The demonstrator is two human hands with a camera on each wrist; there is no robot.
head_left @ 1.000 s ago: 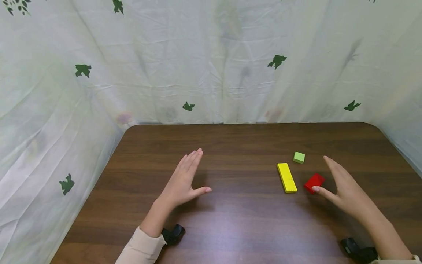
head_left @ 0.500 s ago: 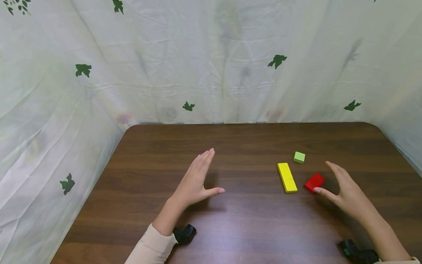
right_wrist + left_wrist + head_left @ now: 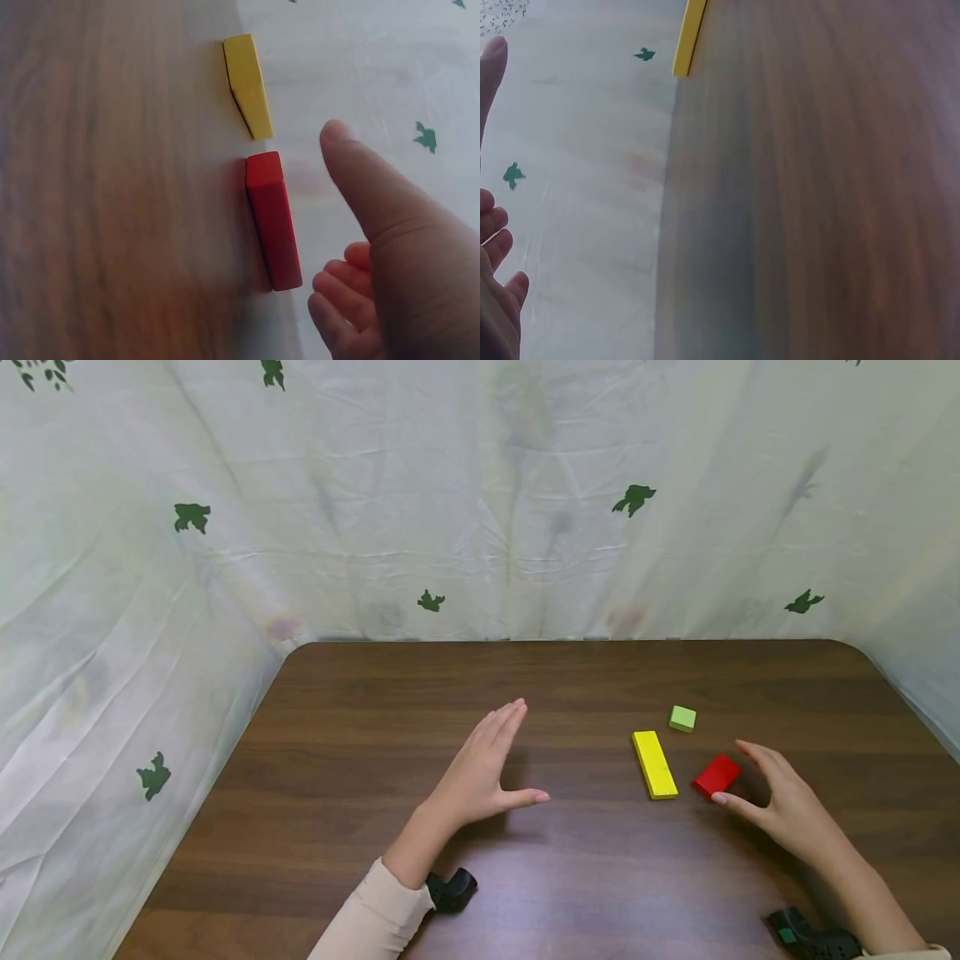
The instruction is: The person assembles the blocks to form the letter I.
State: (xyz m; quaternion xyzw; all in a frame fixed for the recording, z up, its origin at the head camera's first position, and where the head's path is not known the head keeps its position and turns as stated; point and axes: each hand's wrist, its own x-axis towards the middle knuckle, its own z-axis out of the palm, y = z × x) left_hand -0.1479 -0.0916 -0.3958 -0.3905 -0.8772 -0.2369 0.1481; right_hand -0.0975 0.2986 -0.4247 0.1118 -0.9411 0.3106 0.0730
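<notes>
On the right of the brown table lie a long yellow block [image 3: 655, 765], a small green block [image 3: 682, 719] and a red block [image 3: 717, 775]. My right hand [image 3: 787, 806] hovers beside the red block, thumb and fingers spread apart and holding nothing; its thumb tip overlaps the block's near corner in the head view. In the right wrist view the red block [image 3: 272, 221] stands apart from the thumb. My left hand [image 3: 476, 777] is held over the middle of the table, fingers straight and thumb out, to the left of the yellow block, with nothing in it.
The wooden table [image 3: 360, 718] ends at a white curtain [image 3: 480, 527] with green leaf-like shapes behind and to the sides. Black wrist cameras sit under both wrists, the left one [image 3: 452, 891] just above the tabletop.
My left hand has moved steadily right toward the yellow block. My right hand's fingers have lowered and drawn a little nearer the red block. The blocks have stayed in place.
</notes>
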